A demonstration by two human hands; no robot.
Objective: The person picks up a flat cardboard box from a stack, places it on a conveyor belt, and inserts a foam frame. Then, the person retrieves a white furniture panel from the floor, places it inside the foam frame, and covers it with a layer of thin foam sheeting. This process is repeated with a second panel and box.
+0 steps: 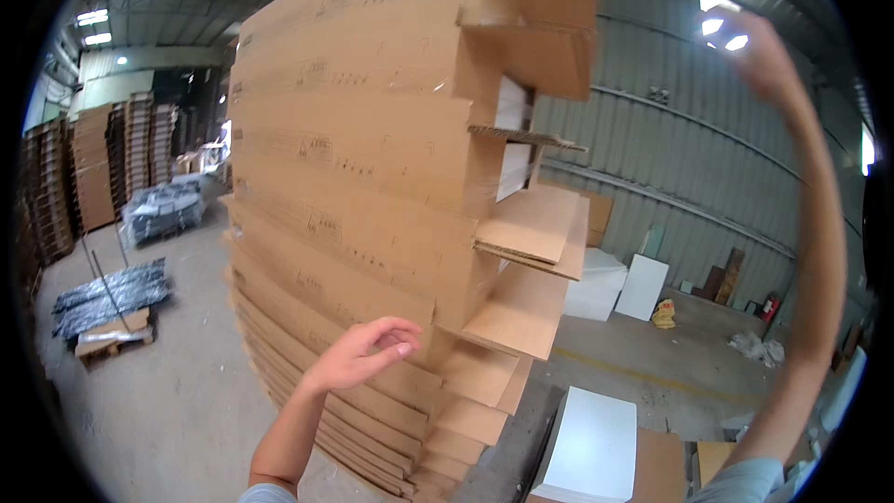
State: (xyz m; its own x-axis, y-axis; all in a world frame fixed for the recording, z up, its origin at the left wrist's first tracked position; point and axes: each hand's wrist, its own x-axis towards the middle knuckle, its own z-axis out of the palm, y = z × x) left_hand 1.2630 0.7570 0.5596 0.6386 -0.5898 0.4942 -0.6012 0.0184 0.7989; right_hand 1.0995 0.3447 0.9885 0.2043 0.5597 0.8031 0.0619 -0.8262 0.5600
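A tall stack of brown cardboard boxes point(372, 140) rises in front of me, with faint dark printing on its long side. At its right end several open flaps point(526, 312) stick out, and white contents point(512, 168) show between some of them. My left hand point(368, 354) is in front of the lower part of the stack, its fingers loosely curved and thumb apart, holding nothing; whether it touches the cardboard I cannot tell. High at the right, away from the boxes, my right hand point(754, 51) is raised with bent fingers, and bright light shows through the gaps between them.
White sheets point(587, 442) lie in a pile at the lower right. Beyond it stand a white block point(596, 284) and a white panel point(643, 287) near the corrugated wall point(670, 158). At left are a pallet with wrapped goods point(112, 303) and stacked cartons point(91, 168).
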